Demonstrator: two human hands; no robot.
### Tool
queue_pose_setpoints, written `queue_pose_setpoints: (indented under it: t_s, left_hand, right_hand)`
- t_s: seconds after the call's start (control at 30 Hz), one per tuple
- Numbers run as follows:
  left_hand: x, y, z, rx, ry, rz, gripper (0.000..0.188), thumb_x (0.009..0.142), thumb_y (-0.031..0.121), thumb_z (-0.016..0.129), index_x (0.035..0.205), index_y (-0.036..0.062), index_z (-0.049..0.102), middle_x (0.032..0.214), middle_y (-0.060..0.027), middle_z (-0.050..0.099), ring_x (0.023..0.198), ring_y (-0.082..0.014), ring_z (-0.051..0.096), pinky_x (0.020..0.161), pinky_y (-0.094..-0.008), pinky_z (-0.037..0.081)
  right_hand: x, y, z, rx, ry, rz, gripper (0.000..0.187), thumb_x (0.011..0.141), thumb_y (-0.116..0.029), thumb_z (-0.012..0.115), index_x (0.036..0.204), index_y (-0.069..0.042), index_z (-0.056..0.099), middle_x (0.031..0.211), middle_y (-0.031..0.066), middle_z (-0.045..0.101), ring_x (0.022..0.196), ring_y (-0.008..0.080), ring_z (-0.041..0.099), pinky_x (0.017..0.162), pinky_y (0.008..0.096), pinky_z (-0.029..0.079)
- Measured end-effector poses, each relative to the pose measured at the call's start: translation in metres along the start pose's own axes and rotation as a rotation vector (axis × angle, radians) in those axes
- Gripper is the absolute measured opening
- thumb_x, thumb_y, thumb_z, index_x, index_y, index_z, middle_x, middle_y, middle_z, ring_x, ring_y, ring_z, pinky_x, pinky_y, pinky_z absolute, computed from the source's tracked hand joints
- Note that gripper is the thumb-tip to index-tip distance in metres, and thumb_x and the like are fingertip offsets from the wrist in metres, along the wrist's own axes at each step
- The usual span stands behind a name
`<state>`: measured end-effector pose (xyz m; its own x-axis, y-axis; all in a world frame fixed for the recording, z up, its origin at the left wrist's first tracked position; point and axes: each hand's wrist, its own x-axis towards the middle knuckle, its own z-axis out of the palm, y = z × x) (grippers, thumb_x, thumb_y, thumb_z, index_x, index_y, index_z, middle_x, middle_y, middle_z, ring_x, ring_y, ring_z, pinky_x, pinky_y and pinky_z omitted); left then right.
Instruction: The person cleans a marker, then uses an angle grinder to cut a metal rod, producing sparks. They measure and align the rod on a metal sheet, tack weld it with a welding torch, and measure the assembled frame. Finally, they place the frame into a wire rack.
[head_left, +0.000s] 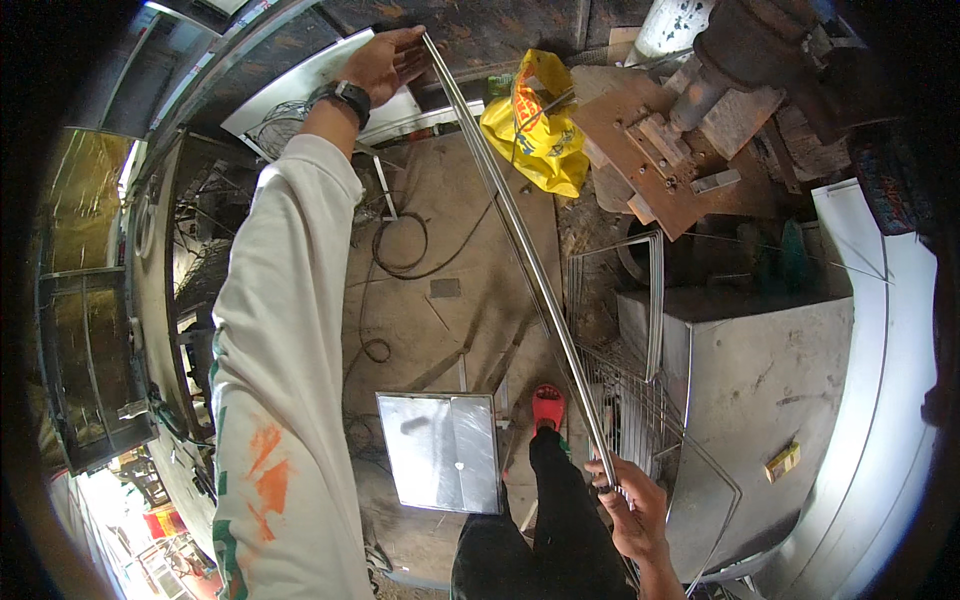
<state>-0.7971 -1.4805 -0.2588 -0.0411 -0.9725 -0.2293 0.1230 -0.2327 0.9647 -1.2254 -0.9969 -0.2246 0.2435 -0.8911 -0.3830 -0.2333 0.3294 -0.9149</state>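
A bundle of long, thin, shiny metal rods [545,283] runs slantwise from the upper middle down to the lower right. My right hand [637,512] is closed around its near end. At the far end, my left hand [385,66] reaches out with its fingers stretched, the fingertips against or right beside the rod tips. A dark watch sits on that wrist. Below the rods, near my legs, is a silvery flat-topped piece [437,450], perhaps a stool.
A yellow bag [537,125] lies past the rods. Right of it stands a brown board [650,150] with metal parts. A metal box [765,400] and bent wire frames [655,310] are at the right. Black cable [400,270] loops over the floor.
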Motion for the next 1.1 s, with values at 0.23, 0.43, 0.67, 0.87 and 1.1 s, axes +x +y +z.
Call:
queue_pose_setpoints:
  t_s: [0.23, 0.43, 0.67, 0.87, 1.1]
  left_hand:
    - [0.049, -0.019, -0.011, -0.086, 0.105, -0.167, 0.022, 0.106, 0.030, 0.065, 0.102, 0.0093, 0.074, 0.096, -0.0047, 0.069, 0.078, -0.0180, 0.061, 0.080, -0.0307, 0.054]
    - [0.056, -0.027, -0.022, -0.166, 0.008, 0.050, 0.020, 0.106, 0.023, 0.064, 0.110, 0.0059, 0.073, 0.101, -0.0058, 0.077, 0.097, -0.0199, 0.071, 0.087, -0.0327, 0.058]
    - [0.056, -0.032, -0.018, -0.095, -0.002, 0.151, 0.017, 0.105, 0.016, 0.064, 0.109, 0.0054, 0.076, 0.103, -0.0056, 0.077, 0.095, -0.0188, 0.071, 0.086, -0.0329, 0.059]
    - [0.057, -0.029, -0.022, -0.118, 0.014, 0.151, 0.014, 0.103, 0.016, 0.068, 0.102, 0.0050, 0.076, 0.098, -0.0053, 0.075, 0.089, -0.0178, 0.070, 0.080, -0.0313, 0.059]
    - [0.074, -0.037, -0.032, -0.063, 0.133, 0.173, 0.010, 0.104, 0.013, 0.061, 0.107, 0.0107, 0.071, 0.104, -0.0021, 0.072, 0.096, -0.0166, 0.068, 0.080, -0.0313, 0.060]
  right_hand:
    - [0.003, 0.003, -0.004, -0.010, -0.042, -0.009, 0.049, 0.108, -0.034, 0.059, 0.145, -0.001, 0.059, 0.130, 0.0178, 0.070, 0.103, 0.0212, 0.073, 0.087, 0.0339, 0.061]
    - [0.004, 0.005, -0.005, 0.112, -0.030, 0.079, 0.043, 0.106, -0.032, 0.063, 0.136, -0.001, 0.067, 0.130, 0.0174, 0.071, 0.114, 0.0255, 0.072, 0.093, 0.0369, 0.060]
    - [0.001, 0.013, -0.003, 0.318, 0.015, 0.142, 0.020, 0.096, -0.011, 0.076, 0.115, -0.005, 0.078, 0.120, 0.0104, 0.077, 0.136, 0.0302, 0.060, 0.115, 0.0476, 0.047]
    - [0.003, 0.010, -0.002, 0.317, -0.001, 0.084, 0.028, 0.093, -0.010, 0.078, 0.118, 0.001, 0.076, 0.124, 0.0189, 0.073, 0.130, 0.0320, 0.064, 0.110, 0.0472, 0.049]
    - [0.002, 0.009, 0.001, 0.470, 0.031, 0.081, 0.023, 0.094, -0.007, 0.077, 0.117, -0.002, 0.075, 0.125, 0.0150, 0.073, 0.140, 0.0359, 0.055, 0.119, 0.0533, 0.045]
